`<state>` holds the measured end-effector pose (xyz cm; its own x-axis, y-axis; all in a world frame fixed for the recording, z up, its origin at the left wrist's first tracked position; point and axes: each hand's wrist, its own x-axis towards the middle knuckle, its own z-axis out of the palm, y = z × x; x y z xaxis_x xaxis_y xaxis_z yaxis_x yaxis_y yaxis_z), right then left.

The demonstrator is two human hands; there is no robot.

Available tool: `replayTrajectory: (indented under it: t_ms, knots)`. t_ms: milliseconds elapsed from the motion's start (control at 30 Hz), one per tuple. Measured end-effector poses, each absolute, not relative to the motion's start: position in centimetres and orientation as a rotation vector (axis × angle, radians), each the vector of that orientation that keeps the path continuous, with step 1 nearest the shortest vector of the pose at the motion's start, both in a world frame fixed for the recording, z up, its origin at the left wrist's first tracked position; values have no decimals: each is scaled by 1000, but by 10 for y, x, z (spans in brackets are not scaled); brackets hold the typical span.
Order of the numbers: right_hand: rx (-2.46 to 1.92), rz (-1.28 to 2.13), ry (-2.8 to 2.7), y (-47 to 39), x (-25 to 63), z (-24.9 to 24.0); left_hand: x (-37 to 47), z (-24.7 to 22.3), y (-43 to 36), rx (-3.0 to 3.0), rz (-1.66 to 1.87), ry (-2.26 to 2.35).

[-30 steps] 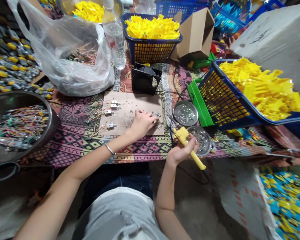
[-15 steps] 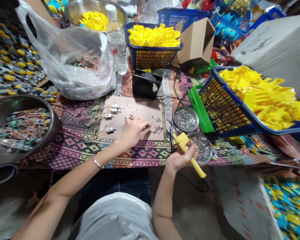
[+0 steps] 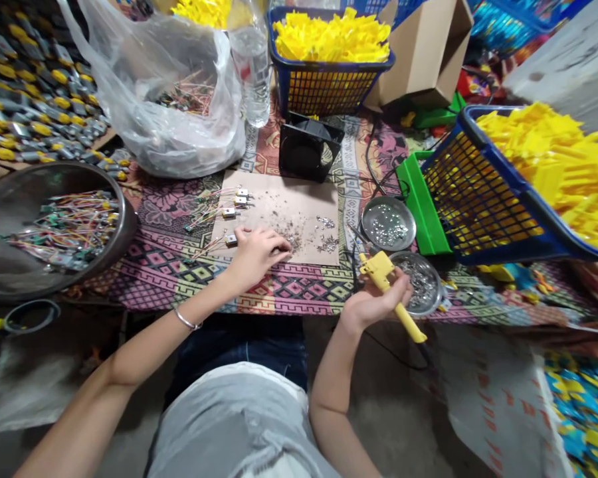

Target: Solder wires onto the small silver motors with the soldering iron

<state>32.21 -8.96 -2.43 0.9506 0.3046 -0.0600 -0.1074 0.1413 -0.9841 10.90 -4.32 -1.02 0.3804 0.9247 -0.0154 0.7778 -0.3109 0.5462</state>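
My left hand rests palm down on the cardboard sheet, fingers bent and spread. Its left edge is beside the nearest small wired metal part; whether it touches the part I cannot tell. Several similar wired parts lie in a column behind it, wires pointing left. Tiny metal pieces are scattered on the sheet's right side. My right hand is wrapped around a yellow soldering gun, its thin tip pointing up and left. The gun is held just left of a metal dish of small parts.
A black fan stands behind the cardboard. On the left are a steel bowl of wired parts and a plastic bag. A second dish, a green tray and a blue basket of yellow pieces stand right.
My left hand has shifted left across the cardboard, toward the nearest wired part. My right hand keeps hold of the soldering gun. The whole view has tilted downward.
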Motion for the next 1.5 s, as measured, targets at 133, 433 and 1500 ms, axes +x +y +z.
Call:
replayTrajectory:
  t_ms: [133, 433, 1500]
  knots:
    - [-1385, 304, -168, -90, 323, -24, 113, -12, -41, 2221, 433, 1487]
    - [-1369, 333, -182, -91, 324, -26, 118, -9, -43, 2192, 400, 1536]
    - [-1370, 318, -336, -90, 325, -37, -10, 1, -91, 1969, 464, 2009]
